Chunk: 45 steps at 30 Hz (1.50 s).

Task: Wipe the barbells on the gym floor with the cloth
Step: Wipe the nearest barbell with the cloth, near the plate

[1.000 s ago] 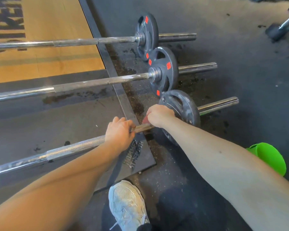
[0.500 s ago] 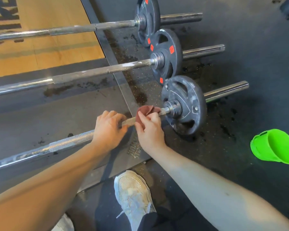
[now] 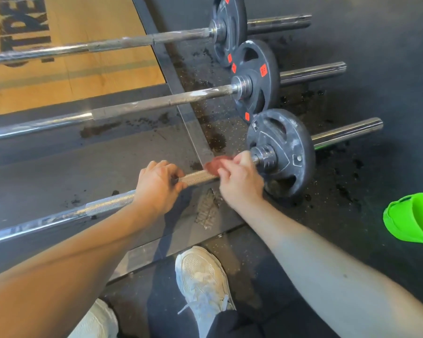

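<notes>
Your right hand pinches a small reddish-brown cloth against the nearest steel barbell, centre frame.
Your left hand curls round the same knurled shaft just to the left, steadying it. The bar's long axis runs from lower left up to the dark grey weight plate just right of the cloth, so the longer stretch to wipe probably lies leftward, past your left hand. The next steel barbell lies roughly parallel above.
</notes>
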Tool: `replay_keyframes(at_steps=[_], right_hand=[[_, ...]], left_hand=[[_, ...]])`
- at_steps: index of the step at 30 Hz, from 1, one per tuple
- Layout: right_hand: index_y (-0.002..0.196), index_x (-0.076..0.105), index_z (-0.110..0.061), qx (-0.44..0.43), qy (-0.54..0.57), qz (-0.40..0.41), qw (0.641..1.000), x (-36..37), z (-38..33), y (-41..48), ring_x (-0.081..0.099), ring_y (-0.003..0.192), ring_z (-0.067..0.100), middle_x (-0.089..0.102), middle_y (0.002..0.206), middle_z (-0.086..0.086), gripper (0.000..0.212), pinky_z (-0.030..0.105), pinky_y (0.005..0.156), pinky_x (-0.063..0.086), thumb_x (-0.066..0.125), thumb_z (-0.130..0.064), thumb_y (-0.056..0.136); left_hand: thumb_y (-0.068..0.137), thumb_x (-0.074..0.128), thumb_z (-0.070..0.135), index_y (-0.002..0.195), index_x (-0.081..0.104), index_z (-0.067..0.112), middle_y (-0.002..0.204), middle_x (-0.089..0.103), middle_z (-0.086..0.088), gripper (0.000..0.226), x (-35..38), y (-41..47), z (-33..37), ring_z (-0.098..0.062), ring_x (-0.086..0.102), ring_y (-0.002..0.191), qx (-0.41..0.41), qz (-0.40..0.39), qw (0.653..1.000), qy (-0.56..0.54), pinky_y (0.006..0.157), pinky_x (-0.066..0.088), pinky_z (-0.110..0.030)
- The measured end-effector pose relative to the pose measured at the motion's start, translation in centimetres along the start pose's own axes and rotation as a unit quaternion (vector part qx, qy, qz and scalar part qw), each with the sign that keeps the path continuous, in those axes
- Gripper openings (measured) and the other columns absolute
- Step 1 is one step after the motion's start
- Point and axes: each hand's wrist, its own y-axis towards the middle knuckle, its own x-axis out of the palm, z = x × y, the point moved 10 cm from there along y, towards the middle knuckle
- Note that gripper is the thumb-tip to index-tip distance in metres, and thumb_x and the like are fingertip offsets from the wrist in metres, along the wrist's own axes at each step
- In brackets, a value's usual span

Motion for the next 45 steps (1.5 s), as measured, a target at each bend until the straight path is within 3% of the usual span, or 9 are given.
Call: replay_keyframes(at_steps=[3, 10, 16, 23, 30, 33, 37, 41, 45], right_hand=[[0.110, 0.068, -0.022, 0.077, -0.037, 0.000, 0.996, -0.8, 2.2, 1.8, 0.052, 0.115, 0.019, 0.048, 0.127, -0.005, 0.026, 0.031, 0.072, 0.037, 0.046, -0.036, 0.105], [0.108, 0.068, -0.025, -0.079, -0.010, -0.151, 0.985, 2.2, -4.1, 1.4, 0.059, 0.103, 0.026, 0.066, 0.110, 0.000, 0.025, 0.039, 0.082, 0.047, 0.044, -0.031, 0.104], [0.108, 0.063, -0.023, 0.086, -0.128, -0.071, 0.986, -1.5, 2.4, 3.9, 0.062, 0.106, 0.028, 0.065, 0.111, 0.003, 0.024, 0.041, 0.082, 0.045, 0.042, -0.032, 0.106], [0.110, 0.066, -0.025, -0.051, 0.028, -0.171, 0.984, 3.6, -5.0, 0.0, 0.060, 0.103, 0.030, 0.068, 0.110, 0.002, 0.022, 0.040, 0.081, 0.047, 0.047, -0.031, 0.103], [0.120, 0.063, -0.024, 0.099, -0.008, 0.024, 0.995, -1.3, 3.6, 0.7, 0.061, 0.116, 0.027, 0.065, 0.126, -0.002, 0.024, 0.040, 0.088, 0.047, 0.045, -0.024, 0.104], [0.140, 0.060, -0.015, 0.027, 0.135, 0.008, 0.990, 3.0, -1.5, -2.8, 0.050, 0.137, 0.020, 0.052, 0.152, -0.005, 0.038, 0.035, 0.111, 0.040, 0.050, -0.015, 0.103], [0.139, 0.063, -0.016, -0.104, 0.167, -0.021, 0.980, 3.6, -3.5, -3.6, 0.048, 0.141, 0.017, 0.053, 0.151, -0.007, 0.043, 0.034, 0.116, 0.039, 0.057, -0.005, 0.097], [0.133, 0.067, -0.010, 0.041, 0.144, 0.060, 0.987, 0.0, 5.5, -1.2, 0.050, 0.139, 0.013, 0.056, 0.148, -0.009, 0.039, 0.036, 0.118, 0.039, 0.058, 0.002, 0.096], [0.135, 0.065, -0.007, 0.095, 0.133, 0.090, 0.982, 0.7, 3.9, -1.9, 0.052, 0.137, 0.023, 0.050, 0.154, -0.005, 0.038, 0.030, 0.114, 0.038, 0.054, 0.000, 0.100]], left_hand=[[0.092, 0.072, 0.039, 0.104, 0.070, 0.031, 0.101, 0.060, 0.009, 0.014, 0.1, 0.1, 0.0, -0.022, 0.050, 0.103, -0.005, -0.005, 1.000, -0.008, 0.091, 0.045, -0.042], [0.092, 0.071, 0.038, 0.103, 0.067, 0.032, 0.096, 0.052, 0.013, 0.012, 0.4, -0.2, -0.3, -0.018, 0.046, 0.099, -0.010, 0.001, 1.000, -0.021, 0.086, 0.043, -0.037], [0.092, 0.071, 0.035, 0.101, 0.067, 0.031, 0.095, 0.050, 0.013, 0.011, 0.3, -0.2, -0.3, -0.019, 0.045, 0.099, 0.005, 0.003, 0.999, -0.044, 0.088, 0.040, -0.038], [0.089, 0.075, 0.037, 0.098, 0.070, 0.027, 0.097, 0.059, 0.006, 0.014, 0.2, -0.2, -0.3, -0.025, 0.051, 0.099, -0.003, 0.008, 0.999, -0.045, 0.087, 0.042, -0.041], [0.092, 0.072, 0.037, 0.100, 0.069, 0.030, 0.097, 0.054, 0.010, 0.011, -0.1, -0.1, -0.2, -0.020, 0.047, 0.098, 0.005, 0.009, 0.999, -0.044, 0.088, 0.039, -0.040], [0.091, 0.073, 0.034, 0.100, 0.069, 0.029, 0.097, 0.054, 0.009, 0.011, 0.2, -0.3, -0.4, -0.019, 0.046, 0.096, -0.007, 0.011, 0.999, -0.051, 0.088, 0.040, -0.040], [0.089, 0.076, 0.034, 0.096, 0.069, 0.027, 0.097, 0.058, 0.005, 0.012, 0.2, -0.1, -0.5, -0.027, 0.052, 0.100, -0.005, 0.010, 0.998, -0.054, 0.088, 0.041, -0.043], [0.090, 0.073, 0.036, 0.098, 0.068, 0.029, 0.101, 0.059, 0.005, 0.011, 0.4, 0.2, -0.5, -0.026, 0.050, 0.103, -0.010, -0.008, 0.999, -0.048, 0.091, 0.040, -0.043], [0.092, 0.071, 0.036, 0.100, 0.068, 0.028, 0.103, 0.059, 0.005, 0.011, 0.4, -0.1, -0.5, -0.024, 0.049, 0.104, -0.014, -0.002, 0.999, -0.048, 0.093, 0.040, -0.042]])
